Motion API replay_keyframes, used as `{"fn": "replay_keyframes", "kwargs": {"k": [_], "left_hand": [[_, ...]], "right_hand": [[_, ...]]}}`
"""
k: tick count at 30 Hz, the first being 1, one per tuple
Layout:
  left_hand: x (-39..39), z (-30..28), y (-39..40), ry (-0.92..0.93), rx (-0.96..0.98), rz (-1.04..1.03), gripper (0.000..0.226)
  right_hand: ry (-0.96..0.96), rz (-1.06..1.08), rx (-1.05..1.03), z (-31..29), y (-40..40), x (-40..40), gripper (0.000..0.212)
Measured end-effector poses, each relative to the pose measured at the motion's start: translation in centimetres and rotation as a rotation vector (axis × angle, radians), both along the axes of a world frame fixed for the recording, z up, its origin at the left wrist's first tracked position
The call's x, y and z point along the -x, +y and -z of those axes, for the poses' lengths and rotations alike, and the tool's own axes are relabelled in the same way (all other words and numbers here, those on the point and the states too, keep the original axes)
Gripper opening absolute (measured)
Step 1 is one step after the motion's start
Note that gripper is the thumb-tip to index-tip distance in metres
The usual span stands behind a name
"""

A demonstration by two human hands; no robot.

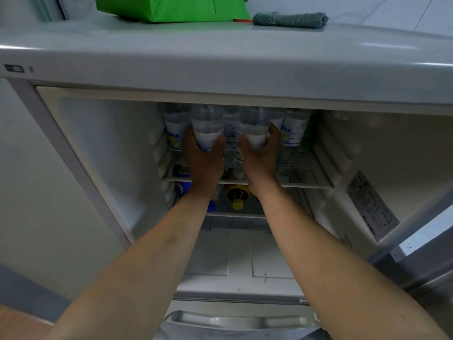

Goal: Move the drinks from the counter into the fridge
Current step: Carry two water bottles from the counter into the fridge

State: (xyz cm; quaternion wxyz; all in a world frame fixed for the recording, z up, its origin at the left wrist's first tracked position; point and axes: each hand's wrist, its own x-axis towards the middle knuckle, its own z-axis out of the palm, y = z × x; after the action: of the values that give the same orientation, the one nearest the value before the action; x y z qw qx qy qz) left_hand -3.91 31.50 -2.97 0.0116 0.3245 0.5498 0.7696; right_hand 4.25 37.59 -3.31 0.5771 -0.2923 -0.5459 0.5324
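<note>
Ok, both arms reach into open fridge [103, 148]. Left hand [203, 158] wraps one clear bottle [207, 128], right hand [259, 155] wraps another bottle [253, 130], both on upper shelf [306, 184] w/ more bottles behind. Green bag [171, 7] + cloth [290, 20] on fridge top.

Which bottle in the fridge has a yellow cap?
The amber bottle with the yellow cap, on the lower shelf between the person's two wrists. The clear plastic bottles with white labels on the upper wire shelf show no yellow cap.
</note>
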Motion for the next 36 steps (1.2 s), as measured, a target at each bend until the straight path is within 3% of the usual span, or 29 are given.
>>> {"fn": "replay_keyframes", "kwargs": {"k": [3,9,13,18,20,23,26,36], "left_hand": [[0.3,0.1,0.8,0.038,0.017,0.002,0.045],[0.0,-0.3,1.3,0.007,0.151,-0.013,0.072],[-0.3,-0.3,0.6,0.078,0.192,0.005,0.074],[0.0,1.9,-1.0,0.185,0.394,0.044,0.084],[0.4,2.8,-1.6,0.201,0.476,0.001,0.078],[0.6,3.2,-1.8,0.16,0.472,0.009,0.065],[0.8,3.1,-1.5,0.189,0.472,-0.016,0.065],[0.2,2.8,-1.1,0.228,0.504,-0.022,0.07]], "right_hand": [[-0.011,-0.003,-0.01,0.0,0.1,-0.1,0.06],[0.017,0.094,-0.084,-0.4,0.1,0.6,0.05],[-0.02,0.129,-0.137,-0.8,0.3,0.5,0.05],[-0.171,0.105,-0.087,-0.1,-0.1,-0.6,0.065],[-0.332,0.116,-0.102,1.0,-0.3,-1.2,0.078],[-0.498,0.144,-0.13,2.1,-0.2,-1.6,0.062],[-0.45,0.15,-0.089,2.0,0.1,-1.3,0.059],[-0.494,0.108,-0.041,1.3,0.8,-1.3,0.076]]}}
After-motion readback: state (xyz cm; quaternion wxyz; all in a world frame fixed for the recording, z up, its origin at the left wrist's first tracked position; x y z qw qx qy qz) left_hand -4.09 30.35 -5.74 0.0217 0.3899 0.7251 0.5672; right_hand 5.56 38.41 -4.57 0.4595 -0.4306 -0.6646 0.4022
